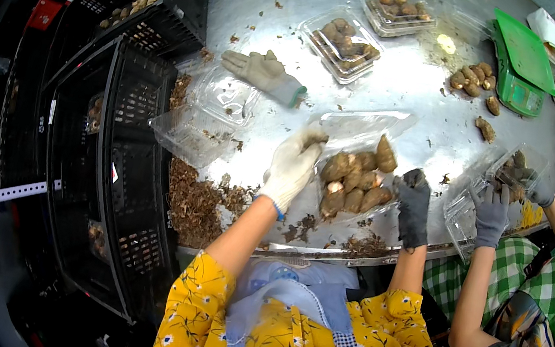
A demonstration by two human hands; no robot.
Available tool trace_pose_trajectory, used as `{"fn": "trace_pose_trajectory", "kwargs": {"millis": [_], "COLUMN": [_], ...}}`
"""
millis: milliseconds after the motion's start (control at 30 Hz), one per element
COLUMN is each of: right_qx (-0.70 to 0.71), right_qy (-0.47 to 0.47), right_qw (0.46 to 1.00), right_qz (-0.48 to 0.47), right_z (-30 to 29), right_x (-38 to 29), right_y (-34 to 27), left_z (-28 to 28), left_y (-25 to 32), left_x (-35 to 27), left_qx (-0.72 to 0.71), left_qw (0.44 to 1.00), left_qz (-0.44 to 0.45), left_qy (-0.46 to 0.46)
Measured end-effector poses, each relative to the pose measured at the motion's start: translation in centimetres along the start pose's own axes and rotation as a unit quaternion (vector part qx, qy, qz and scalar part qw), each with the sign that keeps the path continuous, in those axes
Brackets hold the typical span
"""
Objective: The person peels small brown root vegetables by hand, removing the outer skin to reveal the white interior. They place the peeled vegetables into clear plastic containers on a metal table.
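Note:
An open clear plastic clamshell box [367, 119] lies in front of me on the metal table, filled with several brown taro corms [357, 180]. My left hand [293, 168], in a white knit glove, is at the box's left side, its thumb and fingers closed near the rim. My right hand [412, 208], in a dark grey glove, is at the right edge of the box with its fingers bent; whether it grips the rim is unclear. One corm [386, 154] leans upright at the box's upper right corner.
Closed boxes of corms [340, 47] stand farther back, near a green scale [523, 65] and loose corms [472, 79]. A spare glove [263, 74] and empty clamshells [197, 131] lie left, beside peelings [193, 204] and black crates [134, 151]. A co-worker's gloved hands [492, 213] handle another box at right.

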State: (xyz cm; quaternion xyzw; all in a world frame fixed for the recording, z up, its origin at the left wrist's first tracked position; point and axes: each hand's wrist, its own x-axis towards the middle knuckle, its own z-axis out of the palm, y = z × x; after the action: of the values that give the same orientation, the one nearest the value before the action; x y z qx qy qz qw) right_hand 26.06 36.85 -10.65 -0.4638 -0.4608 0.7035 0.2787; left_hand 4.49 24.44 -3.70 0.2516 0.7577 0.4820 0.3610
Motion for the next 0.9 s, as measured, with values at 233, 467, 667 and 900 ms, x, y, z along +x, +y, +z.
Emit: {"fn": "trace_pose_trajectory", "kwargs": {"millis": [233, 467, 667, 900], "right_qx": [-0.063, -0.156, -0.054, -0.211], "right_qy": [0.14, 0.266, 0.09, 0.096], "right_qw": [0.976, 0.923, 0.983, 0.961], "right_qz": [-0.156, -0.23, -0.154, -0.149], "right_z": [0.3, -0.3, -2.5, -3.1], "right_x": [9.2, 17.4, 23.4, 21.4], "right_y": [-5.2, -6.9, -4.9, -5.5], "left_z": [5.3, 7.4, 7.0, 6.8], "left_y": [3.1, 2.6, 4.4, 3.9], "left_x": [10.6, 13.3, 12.0, 12.4], "left_qx": [0.002, 0.129, -0.033, -0.234], "left_qw": [0.994, 0.986, 0.997, 0.962], "left_qz": [0.107, 0.083, -0.076, -0.142], "left_qy": [0.028, 0.058, 0.012, 0.008]}}
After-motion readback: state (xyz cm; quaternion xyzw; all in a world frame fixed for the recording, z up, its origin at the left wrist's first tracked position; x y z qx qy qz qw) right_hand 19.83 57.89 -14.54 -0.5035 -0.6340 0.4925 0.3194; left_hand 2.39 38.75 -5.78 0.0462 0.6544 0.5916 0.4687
